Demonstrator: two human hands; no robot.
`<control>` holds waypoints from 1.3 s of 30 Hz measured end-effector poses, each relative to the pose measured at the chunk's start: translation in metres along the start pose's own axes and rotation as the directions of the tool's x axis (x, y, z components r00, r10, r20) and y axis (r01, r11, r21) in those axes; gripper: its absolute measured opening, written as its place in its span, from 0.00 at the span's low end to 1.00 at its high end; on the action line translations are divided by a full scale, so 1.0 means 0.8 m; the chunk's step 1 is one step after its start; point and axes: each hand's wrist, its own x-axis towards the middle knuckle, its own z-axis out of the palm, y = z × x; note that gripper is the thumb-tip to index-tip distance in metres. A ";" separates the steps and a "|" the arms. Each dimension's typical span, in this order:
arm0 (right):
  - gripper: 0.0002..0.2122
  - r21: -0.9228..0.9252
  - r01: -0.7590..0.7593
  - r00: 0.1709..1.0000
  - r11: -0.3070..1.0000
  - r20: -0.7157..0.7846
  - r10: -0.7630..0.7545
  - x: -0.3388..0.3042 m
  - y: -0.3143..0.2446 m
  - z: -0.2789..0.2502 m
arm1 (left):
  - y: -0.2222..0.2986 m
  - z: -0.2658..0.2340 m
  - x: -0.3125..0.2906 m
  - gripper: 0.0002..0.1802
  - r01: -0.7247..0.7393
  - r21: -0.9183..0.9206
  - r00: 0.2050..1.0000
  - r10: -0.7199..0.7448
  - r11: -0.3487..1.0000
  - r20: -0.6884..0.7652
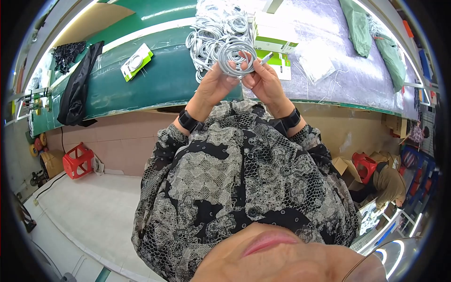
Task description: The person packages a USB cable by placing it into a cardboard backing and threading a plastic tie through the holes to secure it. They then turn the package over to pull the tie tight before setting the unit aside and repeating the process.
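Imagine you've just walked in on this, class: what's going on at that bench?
A person is holding a coiled grey cable in front of them, the left hand at its left side and the right hand at its right. A cable connector sticks out beside the right hand. Just beyond lies a pile of similar cables on the workbench, and a green-and-white package lies off to the left.
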 end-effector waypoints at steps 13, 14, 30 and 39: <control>0.21 -0.142 0.020 0.998 0.990 0.061 -0.011 -0.031 -0.008 0.019 | 0.010 0.024 -0.014 0.13 0.130 0.060 0.986 -0.135 0.990 0.097; 0.21 -0.149 0.013 0.996 0.989 0.085 0.000 -0.035 -0.009 0.020 | 0.010 0.025 -0.015 0.13 0.153 0.060 0.983 -0.158 0.986 0.091; 0.19 -0.099 -0.001 1.000 0.995 -0.030 -0.002 -0.040 -0.012 0.016 | 0.005 0.033 -0.027 0.12 0.083 0.150 0.994 -0.072 0.985 -0.079; 0.20 -0.094 -0.037 0.999 0.995 -0.011 0.037 -0.043 0.004 0.021 | 0.002 0.013 -0.029 0.09 0.074 0.131 0.993 -0.085 0.989 0.077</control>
